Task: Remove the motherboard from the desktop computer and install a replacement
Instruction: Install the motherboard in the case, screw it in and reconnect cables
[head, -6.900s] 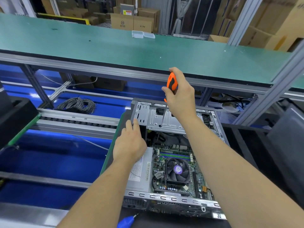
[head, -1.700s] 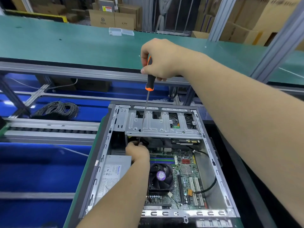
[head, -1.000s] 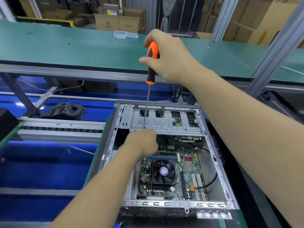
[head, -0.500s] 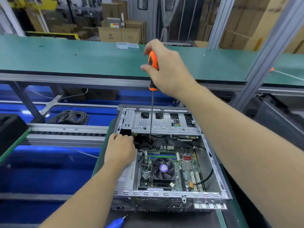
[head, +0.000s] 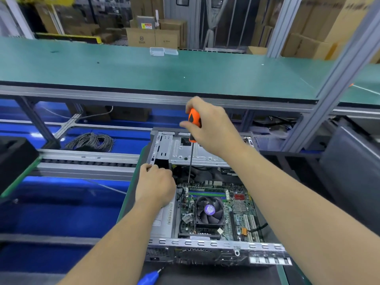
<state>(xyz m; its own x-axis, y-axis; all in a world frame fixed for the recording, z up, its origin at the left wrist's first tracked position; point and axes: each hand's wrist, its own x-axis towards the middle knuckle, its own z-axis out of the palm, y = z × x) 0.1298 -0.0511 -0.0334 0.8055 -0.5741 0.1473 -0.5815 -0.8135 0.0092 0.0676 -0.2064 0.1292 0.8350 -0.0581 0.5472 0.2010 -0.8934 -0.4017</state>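
Both arms are bare and reach forward from the bottom of the view. The right hand [head: 211, 125] is up high, its fingers and thumb curled round the orange and black handle of a long thin screwdriver [head: 194, 120], which points straight down. The right arm slants up from the lower right corner. The left hand [head: 156, 185] is lower, knuckles up, its fingers bent down at the side wall of the open grey metal computer case [head: 159, 147].

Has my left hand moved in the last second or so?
Yes. The left hand has moved from the middle of the case, below the drive cage, left to the case's left wall, by the power supply.
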